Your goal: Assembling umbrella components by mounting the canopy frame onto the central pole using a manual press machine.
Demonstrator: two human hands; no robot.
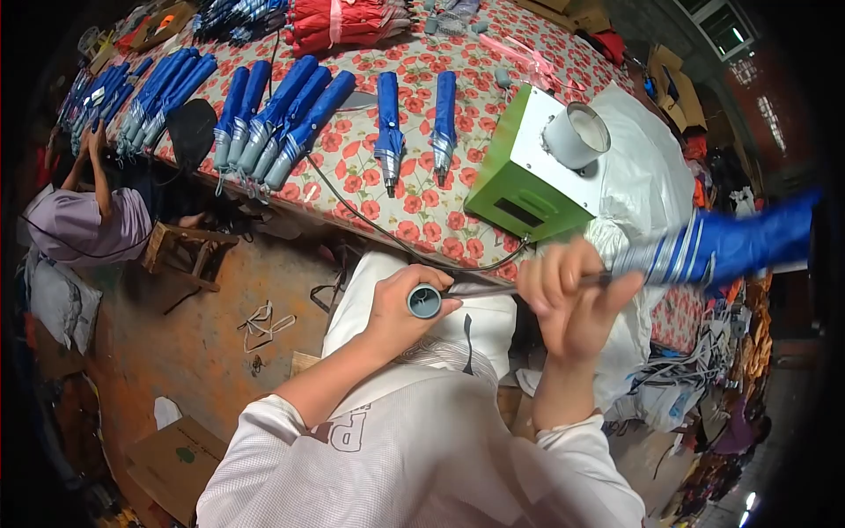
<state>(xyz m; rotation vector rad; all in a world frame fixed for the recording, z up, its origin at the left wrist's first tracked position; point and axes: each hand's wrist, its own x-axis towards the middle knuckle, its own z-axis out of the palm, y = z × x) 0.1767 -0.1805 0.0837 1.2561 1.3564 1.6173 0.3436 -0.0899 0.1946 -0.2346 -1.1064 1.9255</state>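
Observation:
Over my lap, my left hand (387, 312) is closed around a grey hollow umbrella handle (424, 302), its round opening facing up. My right hand (570, 304) is to the right of it, smeared by motion, with a blue folded umbrella (744, 242) in its grip. The thin metal shaft passes across that hand toward the left one, while the blurred blue and silver cloth sticks out to the right. Just beyond my hands, a green and white box-shaped machine (537, 167) with a metal cylinder on top stands at the table edge.
On the floral-covered table (352, 189) lie two blue umbrellas (443, 128) without handles. Several blue umbrellas with grey handles (282, 114) lie to the left, and a red umbrella bundle (339, 25) at the back. A co-worker (92, 216) sits at far left beside a wooden stool (185, 251).

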